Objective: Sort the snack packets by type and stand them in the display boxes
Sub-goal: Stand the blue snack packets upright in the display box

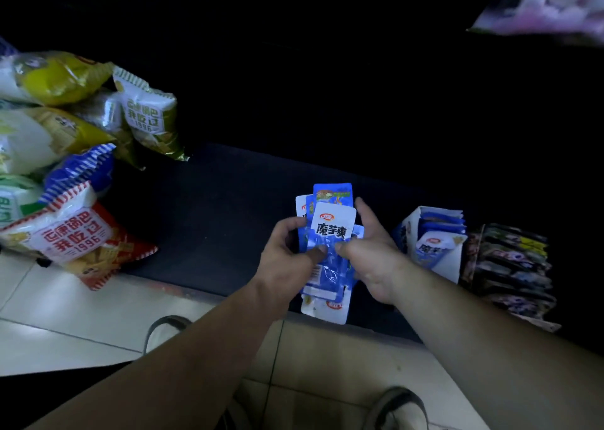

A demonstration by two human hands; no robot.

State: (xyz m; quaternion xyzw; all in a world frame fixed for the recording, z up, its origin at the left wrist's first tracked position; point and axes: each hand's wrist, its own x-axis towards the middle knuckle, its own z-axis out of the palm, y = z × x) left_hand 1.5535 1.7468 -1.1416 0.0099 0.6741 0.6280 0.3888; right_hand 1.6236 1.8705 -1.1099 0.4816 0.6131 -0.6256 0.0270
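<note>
Bare dark mat (212, 220) stretches between the heap of crisp bags (78, 233) at left and the blue-and-white display box (405, 230) at right; a dark packet-filled box (473, 253) stands just beside it.

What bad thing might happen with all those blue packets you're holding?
The blue packets are fanned unevenly between the left hand and right hand, so the lowest ones may slip out. The blue display box already looks nearly full, so pushing more in might crumple packets or tip it.
</note>
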